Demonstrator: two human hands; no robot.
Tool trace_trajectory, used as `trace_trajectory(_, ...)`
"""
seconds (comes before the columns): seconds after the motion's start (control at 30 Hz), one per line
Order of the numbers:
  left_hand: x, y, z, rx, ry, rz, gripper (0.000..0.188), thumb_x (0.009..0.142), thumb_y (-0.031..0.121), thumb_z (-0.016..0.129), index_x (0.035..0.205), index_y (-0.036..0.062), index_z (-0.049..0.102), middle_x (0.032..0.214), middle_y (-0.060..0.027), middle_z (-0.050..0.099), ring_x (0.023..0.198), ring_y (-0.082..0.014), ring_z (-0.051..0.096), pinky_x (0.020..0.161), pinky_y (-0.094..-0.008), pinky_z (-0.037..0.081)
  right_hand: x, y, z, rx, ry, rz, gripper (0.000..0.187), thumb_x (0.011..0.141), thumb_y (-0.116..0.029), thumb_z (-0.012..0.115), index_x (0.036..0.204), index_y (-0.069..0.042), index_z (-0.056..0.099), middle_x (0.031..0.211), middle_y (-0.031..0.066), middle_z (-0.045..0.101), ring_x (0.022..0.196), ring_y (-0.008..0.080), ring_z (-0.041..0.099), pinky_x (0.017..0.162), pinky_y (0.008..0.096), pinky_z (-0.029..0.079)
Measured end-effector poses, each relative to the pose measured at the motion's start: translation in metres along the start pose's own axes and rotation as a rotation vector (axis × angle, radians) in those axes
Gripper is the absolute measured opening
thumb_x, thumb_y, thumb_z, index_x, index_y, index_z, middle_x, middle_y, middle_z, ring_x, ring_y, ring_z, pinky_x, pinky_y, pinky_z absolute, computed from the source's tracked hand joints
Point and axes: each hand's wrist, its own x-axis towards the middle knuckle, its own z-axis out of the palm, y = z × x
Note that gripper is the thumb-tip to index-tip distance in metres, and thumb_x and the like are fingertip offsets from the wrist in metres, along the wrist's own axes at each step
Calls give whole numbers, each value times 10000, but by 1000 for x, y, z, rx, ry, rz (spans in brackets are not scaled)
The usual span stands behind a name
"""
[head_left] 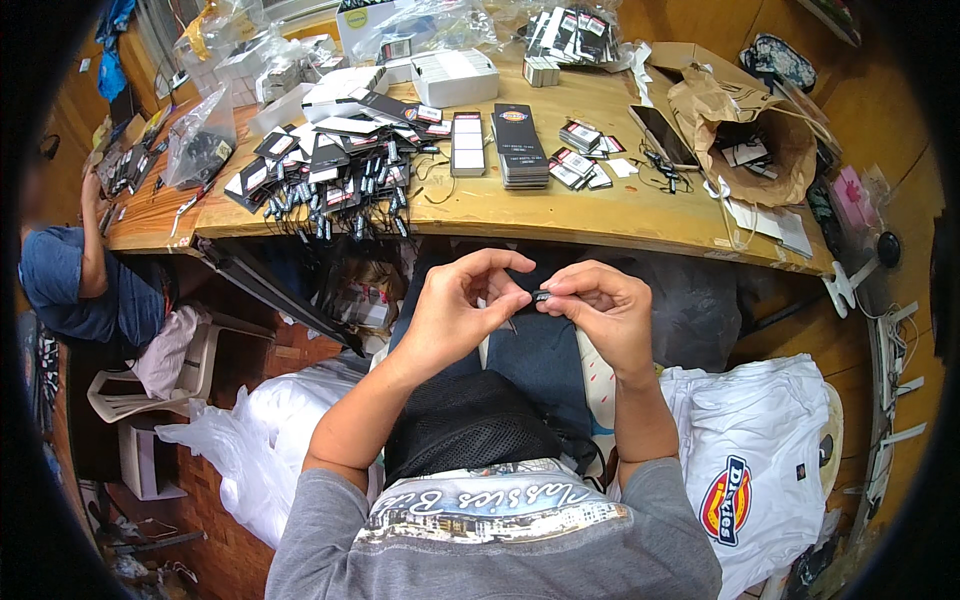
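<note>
Head view: the right hand (pixel 608 308) has its thumb and fingers pinching a small black string seal (pixel 541 296), held above the lap (pixel 538 358), short of the front edge of the wooden surface (pixel 610 220). The left hand (pixel 458 300) has curled fingers, thumb tip at the seal's left end; a grip there cannot be confirmed. Strung hang tags (pixel 345 165) lie heaped on the surface, left of stacked black tags (pixel 520 145).

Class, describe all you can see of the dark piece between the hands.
The piece is small and black with a paler patch, glossy, perhaps plastic. The right hand pinches its right end; the left hand meets or nearly meets its left end. It sits roughly level above the lap, short of the table. Fingers partly hide it.
</note>
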Motion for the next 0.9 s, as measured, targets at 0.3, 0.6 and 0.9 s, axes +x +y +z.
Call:
trace_trajectory(0.3,10,-11,-7,-306,-124,15,374,667,-52,612,1015,-33,479,740,-45,550,673,-79,523,628,-195,432,2,4,-2,123,-28,105,100,675,120,560,756,63,570,766,114,568,668,157,579,578,225,478)
trace_trajectory(0.6,12,-18,-9,-261,-189,-46,340,664,-24,632,972,-24,489,782,-36,535,723,-81,509,676,-206,424,6,8,2,160,-84,112,87,683,117,550,740,54,570,739,106,570,639,155,579,552,226,475)
trace_trajectory(0.9,-4,-16,-32,-369,-514,-93,491,725,367,602,1021,-4,473,969,-83,497,862,-123,471,735,-233,358,30,-15,13,123,-137,10,92,708,113,529,771,52,560,775,103,575,648,110,542,555,205,441)
